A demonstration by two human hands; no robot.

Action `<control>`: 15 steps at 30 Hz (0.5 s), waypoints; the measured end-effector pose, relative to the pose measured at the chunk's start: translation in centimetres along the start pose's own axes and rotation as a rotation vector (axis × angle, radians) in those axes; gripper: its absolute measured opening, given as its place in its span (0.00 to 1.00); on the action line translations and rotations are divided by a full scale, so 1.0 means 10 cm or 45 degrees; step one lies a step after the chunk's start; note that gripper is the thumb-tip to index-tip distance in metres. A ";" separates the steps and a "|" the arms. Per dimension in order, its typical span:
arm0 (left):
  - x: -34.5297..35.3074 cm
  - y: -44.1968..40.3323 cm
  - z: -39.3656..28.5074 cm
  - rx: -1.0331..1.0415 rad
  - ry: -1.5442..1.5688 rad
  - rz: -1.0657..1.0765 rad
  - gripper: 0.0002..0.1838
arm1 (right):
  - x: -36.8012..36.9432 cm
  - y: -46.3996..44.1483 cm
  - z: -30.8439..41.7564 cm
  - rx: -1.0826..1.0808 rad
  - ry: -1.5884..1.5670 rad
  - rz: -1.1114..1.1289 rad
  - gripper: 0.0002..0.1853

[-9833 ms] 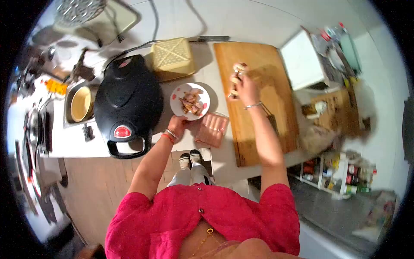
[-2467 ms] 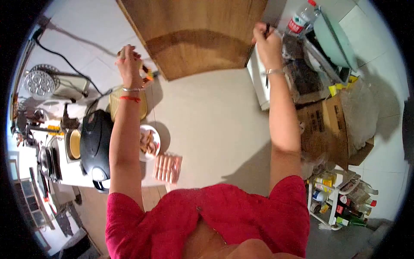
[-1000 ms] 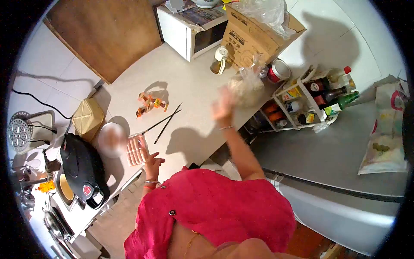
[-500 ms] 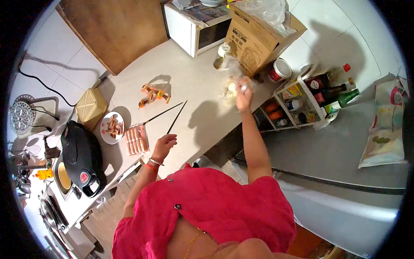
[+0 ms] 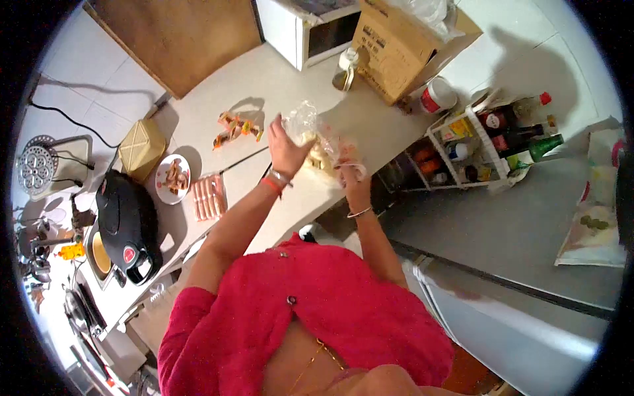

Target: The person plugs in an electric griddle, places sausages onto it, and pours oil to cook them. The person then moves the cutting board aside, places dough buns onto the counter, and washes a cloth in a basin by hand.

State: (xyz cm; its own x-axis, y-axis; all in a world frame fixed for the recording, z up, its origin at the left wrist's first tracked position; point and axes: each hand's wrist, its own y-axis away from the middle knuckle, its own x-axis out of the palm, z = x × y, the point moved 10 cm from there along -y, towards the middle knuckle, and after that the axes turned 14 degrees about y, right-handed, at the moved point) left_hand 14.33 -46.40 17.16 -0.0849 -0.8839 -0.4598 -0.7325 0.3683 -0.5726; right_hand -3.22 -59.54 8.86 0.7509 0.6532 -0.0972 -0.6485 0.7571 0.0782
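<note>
A clear plastic bag with pale pieces inside (image 5: 319, 160) rests on the counter between my hands. My left hand (image 5: 288, 153) is at its left side, fingers spread and thumb apart. On the bag's right side, my right hand (image 5: 353, 175) has its fingers closed on the plastic. Left of my hands lie small orange-and-brown wrapped packets (image 5: 236, 129). A dark stick (image 5: 246, 160) runs partly behind my left forearm. Further left are a pack of sausages (image 5: 209, 198) and a white plate (image 5: 185, 189) with brown food pieces.
A black electric pan (image 5: 127, 228) and a yellowish box (image 5: 141, 150) stand at the left. A wooden board (image 5: 178, 39) leans on the wall. Behind are a microwave (image 5: 281, 30), an oil jug (image 5: 345, 71), a cardboard box (image 5: 389, 53) and a red-and-white tub (image 5: 438, 95). A bottle rack (image 5: 470, 148) stands right.
Over the last half second, the plastic bag has moved left and nearer with my right hand. My left hand has risen from beside the sausages to the bag's left side.
</note>
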 end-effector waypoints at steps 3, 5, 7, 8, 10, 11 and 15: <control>0.23 0.04 0.71 -0.705 0.799 0.203 0.16 | -0.37 0.13 0.29 -0.182 0.247 -0.161 0.05; 0.07 0.09 0.68 -0.785 1.053 0.169 0.09 | -0.62 0.21 0.34 -0.161 0.392 -0.260 0.05; -0.07 0.13 0.56 -0.892 1.000 0.302 0.08 | -0.72 0.34 0.82 -0.328 0.548 -0.471 0.05; -0.07 0.18 0.53 -0.926 0.999 0.368 0.08 | -0.74 0.40 1.10 -0.419 0.628 -0.567 0.05; -0.05 0.24 0.50 -0.961 1.021 0.432 0.08 | -0.52 0.48 1.71 -0.736 0.804 -0.557 0.07; -0.02 0.24 0.48 -0.960 1.044 0.438 0.08 | -0.37 0.54 1.90 -0.900 0.889 -0.552 0.08; 0.02 0.25 0.29 -0.914 1.068 0.468 0.09 | 0.76 0.07 1.26 -0.571 1.143 0.455 0.13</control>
State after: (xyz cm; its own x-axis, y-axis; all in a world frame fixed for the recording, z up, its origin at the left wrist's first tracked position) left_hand 14.47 -44.80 13.68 -0.5957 -0.7699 0.2289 -0.7621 0.6317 0.1416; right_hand 3.58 -54.02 20.67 0.2598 0.4562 -0.8511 -0.9370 0.3322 -0.1080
